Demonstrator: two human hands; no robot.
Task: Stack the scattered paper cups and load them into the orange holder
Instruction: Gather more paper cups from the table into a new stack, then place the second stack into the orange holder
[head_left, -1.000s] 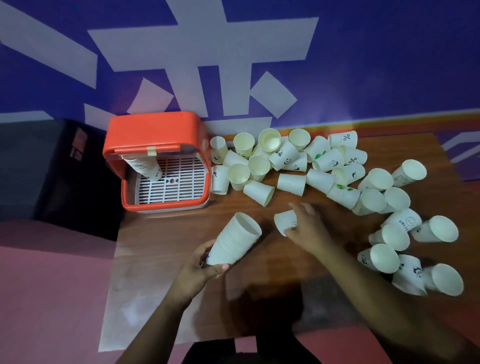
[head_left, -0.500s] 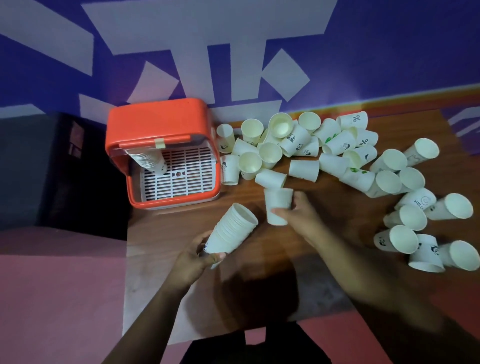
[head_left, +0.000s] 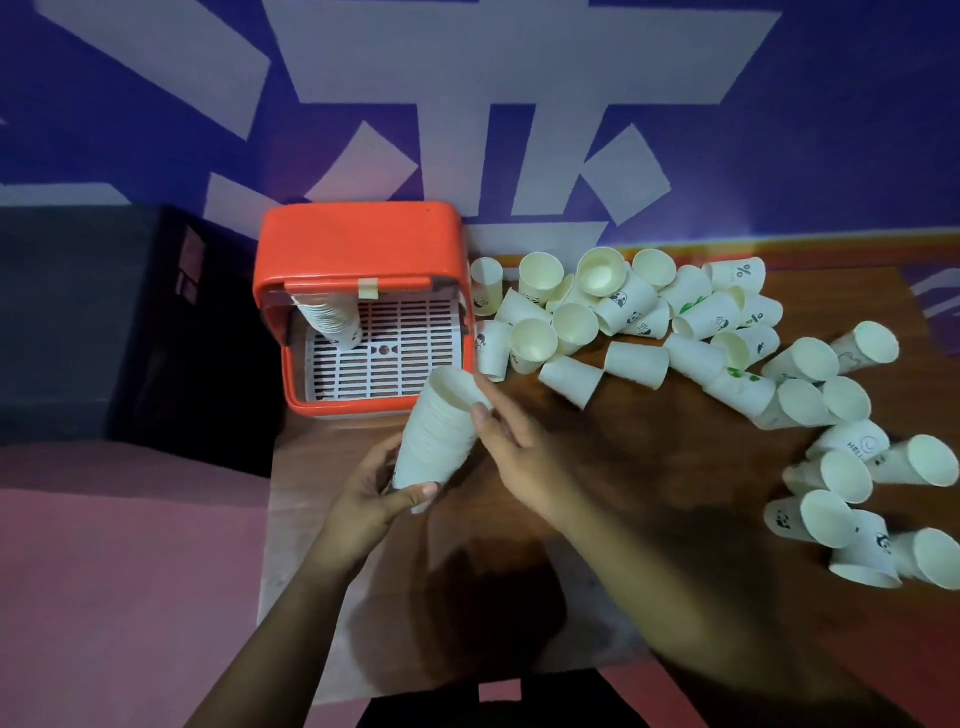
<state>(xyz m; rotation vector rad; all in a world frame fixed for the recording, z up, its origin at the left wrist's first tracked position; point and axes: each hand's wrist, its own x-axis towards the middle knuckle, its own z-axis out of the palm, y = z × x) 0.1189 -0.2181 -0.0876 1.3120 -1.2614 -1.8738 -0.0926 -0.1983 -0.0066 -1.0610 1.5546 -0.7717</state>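
My left hand (head_left: 374, 499) grips the base of a tilted stack of white paper cups (head_left: 436, 436), whose open end points up toward the orange holder (head_left: 358, 239). My right hand (head_left: 524, 447) is beside the stack's upper end with its fingers stretched out; the thumb and fingertips touch the top cup's side. The holder stands at the table's back left, and a leaning column of cups (head_left: 330, 317) sits inside it over a white grid floor. Several loose cups (head_left: 636, 361) lie scattered from the holder's right side across the table.
The brown table (head_left: 649, 467) meets a blue and white wall at the back. More loose cups (head_left: 831, 519) lie near the right edge. A dark box (head_left: 104, 312) stands left of the holder. The table's left edge runs just under the holder.
My right hand carried a single cup from the table to the stack's open end; that cup no longer shows apart. The stack rose and moved closer to the holder's front.
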